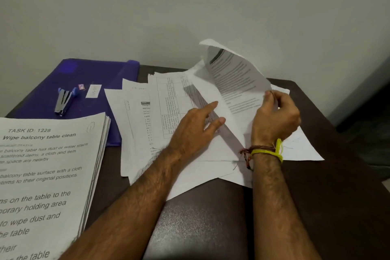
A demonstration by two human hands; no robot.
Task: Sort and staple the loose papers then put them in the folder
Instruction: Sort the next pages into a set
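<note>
Loose papers [175,112] lie fanned under both hands — the right hand [276,116] pinches one sheet [234,69] by its near edge, curling it up and away, while the left hand [194,131], fingers straight, presses the pile just beside it. Folder [88,74] and stapler [64,99] wait well off to the left hand's side.

A plain office or study corner: a dark brown textured table [202,217] stands against a bare off-white wall [147,6], carrying a stack of printed white task sheets [46,175], a blue plastic folder [95,82] and a blue-and-silver metal stapler [64,100].
</note>
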